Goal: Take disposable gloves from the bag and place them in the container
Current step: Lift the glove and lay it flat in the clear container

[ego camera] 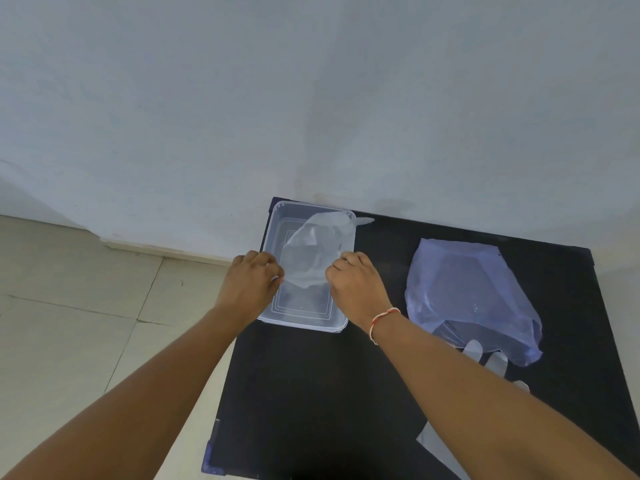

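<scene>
Both forearms reach in over the black counter (311, 393). Left hand (251, 282) and right hand (353, 282), fingers curled shut, each pinch one side of a clear glove (313, 254) held over the clear container (304, 320) at the counter's far-left corner. Blue bag (474, 299) lies right of it, more gloves (491, 362) poking out of its near end.

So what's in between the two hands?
In the head view, a clear disposable glove lies between the left hand and right hand, over the clear container.
</scene>
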